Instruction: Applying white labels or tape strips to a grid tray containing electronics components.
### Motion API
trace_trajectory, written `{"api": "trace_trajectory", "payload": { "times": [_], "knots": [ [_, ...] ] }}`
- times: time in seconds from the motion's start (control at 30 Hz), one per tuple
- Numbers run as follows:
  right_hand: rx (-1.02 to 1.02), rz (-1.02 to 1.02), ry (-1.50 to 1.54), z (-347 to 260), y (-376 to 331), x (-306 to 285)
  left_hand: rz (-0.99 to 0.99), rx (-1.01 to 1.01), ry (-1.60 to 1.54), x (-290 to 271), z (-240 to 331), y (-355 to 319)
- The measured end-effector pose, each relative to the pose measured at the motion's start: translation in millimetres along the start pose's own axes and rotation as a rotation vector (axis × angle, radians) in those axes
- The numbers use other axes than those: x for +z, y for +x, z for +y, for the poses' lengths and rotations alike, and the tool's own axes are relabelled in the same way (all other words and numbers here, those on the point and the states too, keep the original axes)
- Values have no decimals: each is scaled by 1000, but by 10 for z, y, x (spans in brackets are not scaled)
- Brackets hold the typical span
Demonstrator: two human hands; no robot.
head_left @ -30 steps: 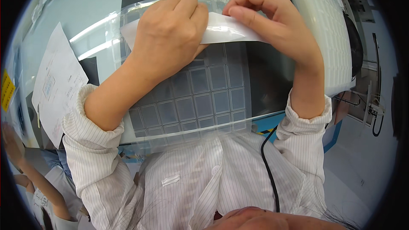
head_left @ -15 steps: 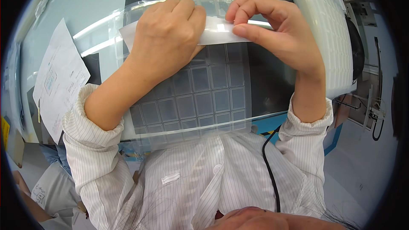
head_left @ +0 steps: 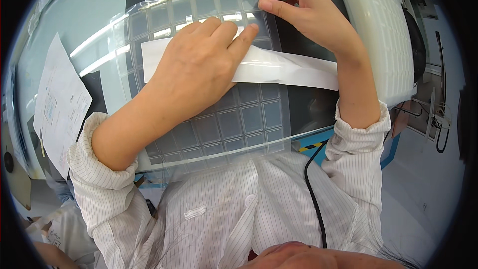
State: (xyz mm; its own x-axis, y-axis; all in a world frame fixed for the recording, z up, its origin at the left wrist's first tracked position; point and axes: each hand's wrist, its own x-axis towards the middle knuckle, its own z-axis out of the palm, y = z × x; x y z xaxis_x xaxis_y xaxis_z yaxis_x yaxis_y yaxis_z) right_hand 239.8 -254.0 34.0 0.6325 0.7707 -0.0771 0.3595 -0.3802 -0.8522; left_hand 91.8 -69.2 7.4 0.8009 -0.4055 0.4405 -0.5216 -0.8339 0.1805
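A clear plastic sheet with rows of square pockets (head_left: 229, 119) lies in front of me, its near part reaching over the table edge. Across it runs a glossy white strip (head_left: 284, 68), whose right end passes by my right forearm. My left hand (head_left: 199, 62) is closed over the strip's left part, index finger partly stretched, thumb mostly hidden beneath. My right hand (head_left: 298, 7) is up at the sheet's far right corner, thumb and fingertips pinched together there. Whatever lies between those fingertips is too small or hidden to tell.
A dark mat (head_left: 308, 104) lies under the sheet. Stacked translucent trays (head_left: 376, 35) stand on the right. A printed paper (head_left: 62, 104) lies at the left. A black cable (head_left: 314, 194) hangs before my shirt. Another person's clothing (head_left: 64, 226) shows at lower left.
My right hand has left the white strip and moved up to the sheet's far corner. The strip's right part now lies lower, stretching further right. My left index finger has straightened.
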Motion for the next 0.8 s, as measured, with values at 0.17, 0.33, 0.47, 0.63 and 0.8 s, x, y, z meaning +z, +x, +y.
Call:
{"api": "trace_trajectory", "payload": {
  "times": [0.17, 0.33, 0.47, 0.63, 0.8],
  "knots": [
    [-30, -39, -67, 51, 15, 8, -17, -4, 6, 10, 2, 15],
    [12, 4, -43, 37, 12, 41, -38, -2, 15, -9, 1, 29],
    [86, 24, 23, -11, 15, 68, -41, -14, -17, -26, 6, 33],
    [-12, 19, -62, 28, 11, 37, -61, -17, -11, -36, 7, 33],
    [-65, 40, -125, -16, -6, 30, -60, -20, -19, -38, 11, 31]
  ]
}}
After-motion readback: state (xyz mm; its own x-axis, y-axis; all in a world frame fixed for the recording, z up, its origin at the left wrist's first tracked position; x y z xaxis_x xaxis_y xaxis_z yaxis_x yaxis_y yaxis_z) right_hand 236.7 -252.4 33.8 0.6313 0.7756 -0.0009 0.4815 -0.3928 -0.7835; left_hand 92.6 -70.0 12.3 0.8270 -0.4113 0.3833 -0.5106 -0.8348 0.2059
